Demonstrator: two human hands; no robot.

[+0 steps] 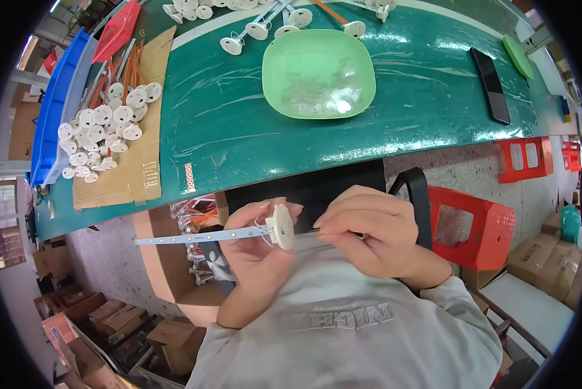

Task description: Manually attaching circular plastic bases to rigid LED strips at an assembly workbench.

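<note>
My left hand is closed around a narrow LED strip at its white round end cap. The strip sticks out level to the left, and thin wires show beside the cap. Just right of the cap, my right hand is closed in a pinch, thumb against fingertips, a short gap away from the cap's face. Whatever lies in that pinch is too small to make out. Ahead on the table stands a light green bowl with small shiny pieces spread over its bottom.
Similar capped strips lie heaped on cardboard at left, beside a blue tray. More caps line the table's far side. A black phone lies at right. Below the table edge are an open carton and a red stool.
</note>
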